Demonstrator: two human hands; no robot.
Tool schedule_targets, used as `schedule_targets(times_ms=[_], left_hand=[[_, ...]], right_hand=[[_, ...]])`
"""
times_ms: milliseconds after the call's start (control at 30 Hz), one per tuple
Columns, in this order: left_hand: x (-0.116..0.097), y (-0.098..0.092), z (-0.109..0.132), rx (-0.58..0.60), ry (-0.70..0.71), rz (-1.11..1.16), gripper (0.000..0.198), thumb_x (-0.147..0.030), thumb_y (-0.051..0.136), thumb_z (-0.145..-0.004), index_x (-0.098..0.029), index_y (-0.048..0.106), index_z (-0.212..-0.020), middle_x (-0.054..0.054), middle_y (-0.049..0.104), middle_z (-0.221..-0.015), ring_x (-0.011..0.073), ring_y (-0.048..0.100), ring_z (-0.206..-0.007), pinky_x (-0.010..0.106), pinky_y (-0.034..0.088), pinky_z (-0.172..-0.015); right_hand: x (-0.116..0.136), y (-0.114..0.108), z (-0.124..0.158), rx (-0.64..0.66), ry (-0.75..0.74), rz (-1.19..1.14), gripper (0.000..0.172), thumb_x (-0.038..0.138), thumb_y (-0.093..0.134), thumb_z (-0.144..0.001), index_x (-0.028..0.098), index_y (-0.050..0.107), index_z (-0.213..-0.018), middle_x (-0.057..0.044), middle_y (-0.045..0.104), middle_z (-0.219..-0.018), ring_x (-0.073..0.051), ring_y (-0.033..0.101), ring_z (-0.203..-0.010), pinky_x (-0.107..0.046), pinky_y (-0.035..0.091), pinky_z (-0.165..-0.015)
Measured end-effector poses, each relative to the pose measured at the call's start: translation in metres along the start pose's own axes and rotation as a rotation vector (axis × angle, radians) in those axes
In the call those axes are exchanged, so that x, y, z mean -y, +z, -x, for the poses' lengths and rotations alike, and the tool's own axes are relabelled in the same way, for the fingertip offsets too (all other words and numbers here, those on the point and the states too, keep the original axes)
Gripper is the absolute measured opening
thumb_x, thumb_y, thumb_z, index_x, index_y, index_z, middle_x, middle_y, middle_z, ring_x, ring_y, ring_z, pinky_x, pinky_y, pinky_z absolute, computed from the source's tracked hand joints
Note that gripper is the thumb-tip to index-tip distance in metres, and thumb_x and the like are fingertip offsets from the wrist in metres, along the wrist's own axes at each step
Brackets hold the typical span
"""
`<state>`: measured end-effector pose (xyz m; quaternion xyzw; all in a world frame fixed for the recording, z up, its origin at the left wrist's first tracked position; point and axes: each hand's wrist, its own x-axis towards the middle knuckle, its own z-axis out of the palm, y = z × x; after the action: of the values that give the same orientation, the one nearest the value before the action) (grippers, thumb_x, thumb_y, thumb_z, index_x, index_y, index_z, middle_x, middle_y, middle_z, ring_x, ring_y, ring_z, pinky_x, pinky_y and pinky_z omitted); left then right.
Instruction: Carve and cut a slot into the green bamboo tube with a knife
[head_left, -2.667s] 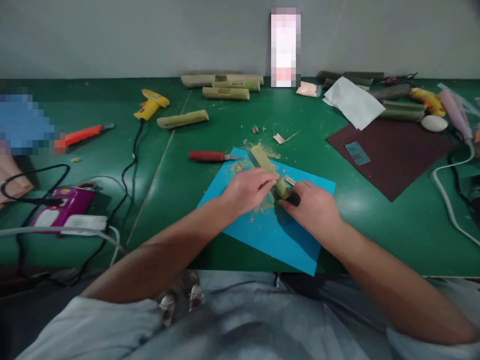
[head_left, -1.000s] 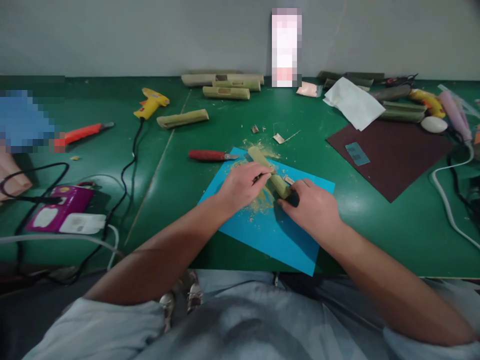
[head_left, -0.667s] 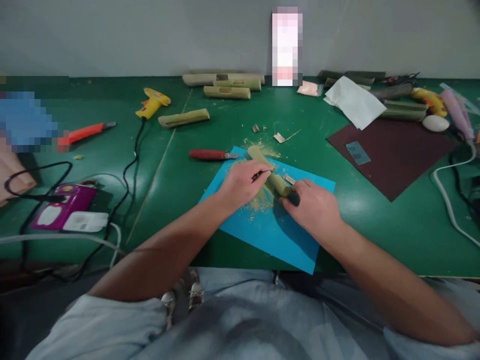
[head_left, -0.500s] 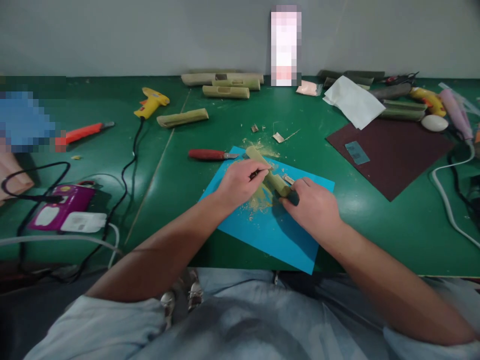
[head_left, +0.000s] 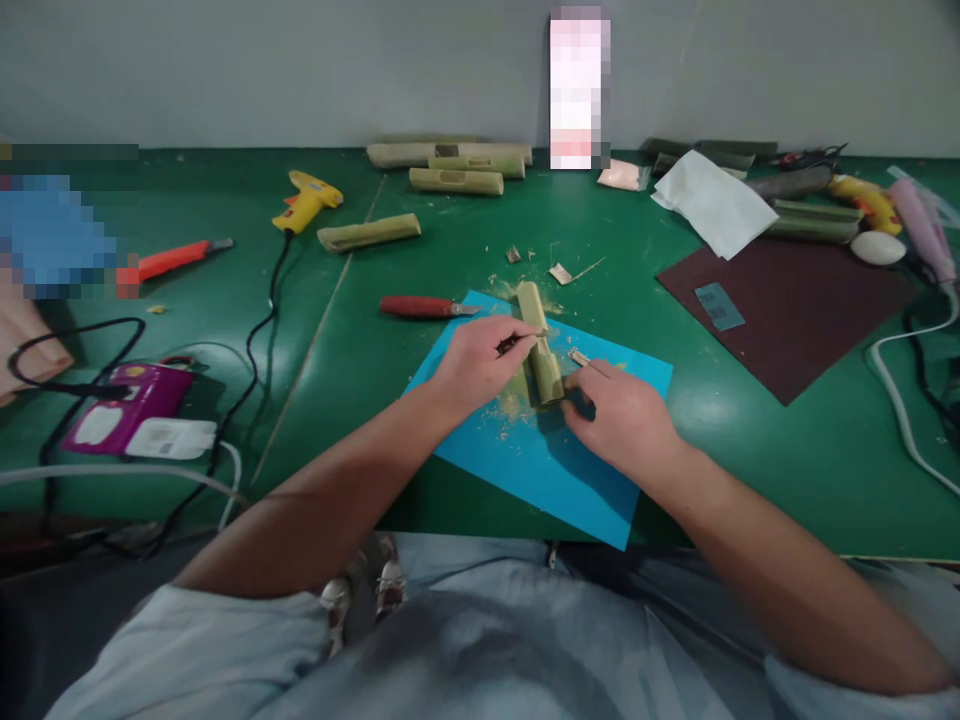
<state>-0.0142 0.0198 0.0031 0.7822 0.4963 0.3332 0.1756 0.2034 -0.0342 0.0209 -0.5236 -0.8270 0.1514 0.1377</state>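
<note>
A pale green bamboo tube (head_left: 550,375) with a notch cut near its middle lies over a blue sheet (head_left: 600,490). My left hand (head_left: 487,355) is closed in a pinch at the notch, thumb and forefinger against the tube. At the tube's near end, my right hand (head_left: 622,410) has its thumb and fingers closed on the edge. Its fingertips are partly hidden. Pale shavings and dust lie on the sheet around the tube. A small chip (head_left: 578,356) rests just beyond my right fingers. To the left lies a red-handled knife (head_left: 420,306), its blade over the sheet's corner.
Cut bamboo pieces (head_left: 457,181) lie at the back, with another bamboo piece (head_left: 371,233) nearer. At left are a yellow glue gun (head_left: 304,205), an orange cutter (head_left: 172,262) and a purple power strip (head_left: 127,405). A dark brown sheet (head_left: 787,330) and white paper (head_left: 712,205) lie right.
The bamboo tube has swung from a slant to nearly straight away from me, its near end moving left. Both hands stay close to it. The whole view has shifted slightly.
</note>
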Motion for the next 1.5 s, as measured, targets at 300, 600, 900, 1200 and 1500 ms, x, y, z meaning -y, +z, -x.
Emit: schedule_targets(times_ms=[300, 600, 900, 1200, 1500], left_hand=[[-0.004, 0.0, 0.001, 0.042, 0.006, -0.002, 0.024, -0.031, 0.06, -0.097, -0.019, 0.079, -0.105, 0.005, 0.079, -0.098, 0.0167, 0.072, -0.085, 0.028, 0.056, -0.083], [-0.005, 0.003, 0.003, 0.039, 0.066, 0.029, 0.018, -0.028, 0.064, -0.097, -0.019, 0.078, -0.105, 0.004, 0.079, -0.096, 0.0154, 0.072, -0.081, 0.026, 0.055, -0.076], [-0.012, 0.01, 0.015, 0.115, 0.229, -0.013, 0.023, -0.027, 0.054, -0.103, -0.018, 0.074, -0.11, 0.006, 0.077, -0.098, 0.0172, 0.073, -0.092, 0.027, 0.058, -0.083], [-0.02, 0.015, 0.022, 0.161, 0.229, -0.102, 0.028, -0.028, 0.048, -0.104, -0.018, 0.072, -0.114, 0.009, 0.077, -0.105, 0.0196, 0.074, -0.097, 0.03, 0.058, -0.084], [-0.019, 0.012, 0.018, 0.208, 0.209, -0.112, 0.027, -0.028, 0.048, -0.104, -0.019, 0.072, -0.112, 0.008, 0.077, -0.105, 0.0196, 0.073, -0.097, 0.03, 0.058, -0.084]], right_hand=[[-0.004, 0.002, -0.002, -0.005, 0.039, 0.0, 0.017, 0.03, 0.061, -0.092, 0.019, 0.071, -0.099, -0.006, 0.069, -0.093, -0.019, 0.06, -0.079, -0.032, 0.034, -0.064], [-0.005, 0.002, -0.002, -0.021, 0.066, 0.054, 0.017, 0.029, 0.059, -0.092, 0.019, 0.073, -0.095, -0.006, 0.07, -0.093, -0.018, 0.061, -0.077, -0.033, 0.033, -0.063], [0.0, 0.0, -0.002, 0.066, 0.11, 0.111, 0.019, 0.024, 0.056, -0.092, 0.018, 0.073, -0.089, -0.008, 0.072, -0.093, -0.02, 0.063, -0.079, -0.034, 0.034, -0.064], [-0.003, 0.001, -0.003, 0.046, 0.142, 0.111, 0.022, 0.022, 0.053, -0.094, 0.018, 0.073, -0.086, -0.009, 0.074, -0.091, -0.02, 0.064, -0.078, -0.033, 0.035, -0.063], [-0.004, 0.001, -0.003, 0.05, 0.149, 0.113, 0.021, 0.022, 0.055, -0.092, 0.018, 0.074, -0.084, -0.009, 0.075, -0.09, -0.019, 0.064, -0.077, -0.032, 0.035, -0.063]])
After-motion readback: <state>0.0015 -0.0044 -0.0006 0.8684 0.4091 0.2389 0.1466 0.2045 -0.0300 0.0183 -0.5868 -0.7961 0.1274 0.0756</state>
